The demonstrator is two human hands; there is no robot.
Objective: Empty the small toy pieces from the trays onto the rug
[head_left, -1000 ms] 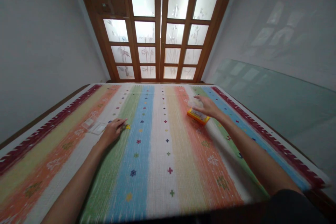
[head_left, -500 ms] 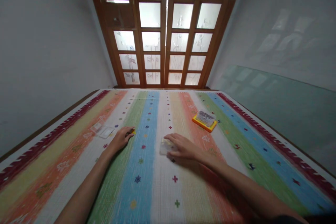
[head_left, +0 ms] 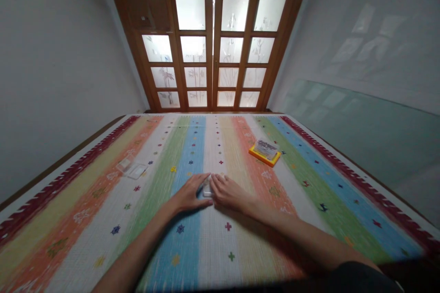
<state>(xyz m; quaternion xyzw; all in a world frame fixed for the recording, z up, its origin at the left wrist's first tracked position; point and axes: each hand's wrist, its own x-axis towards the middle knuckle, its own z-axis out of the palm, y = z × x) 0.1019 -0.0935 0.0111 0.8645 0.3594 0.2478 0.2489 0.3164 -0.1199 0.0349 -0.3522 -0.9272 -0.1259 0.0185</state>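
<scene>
A small clear plastic box [head_left: 207, 189] lies on the striped tablecloth between my hands, mostly covered by fingers. My left hand [head_left: 190, 195] curves round its left side, fingers at the far edge and thumb at the near edge. On the box's right side, my right hand [head_left: 227, 191] closes over it with the fingers bent together. The box's contents are hidden. Beyond my left hand, a small yellow piece [head_left: 173, 169] rests on the green stripe. Its exact kind is too small to make out.
An opened clear plastic case [head_left: 137, 170] lies at the left on the tablecloth [head_left: 165, 247]. At the right, a yellow tray [head_left: 256, 156] carries a transparent packet [head_left: 266, 147] with grey contents. Walls flank the table, and a wooden glazed door [head_left: 213, 46] stands beyond.
My left hand has left the small yellow piece and moved right to the clear box. My right hand stays at the box, which sits slightly further left. The view has tilted slightly down.
</scene>
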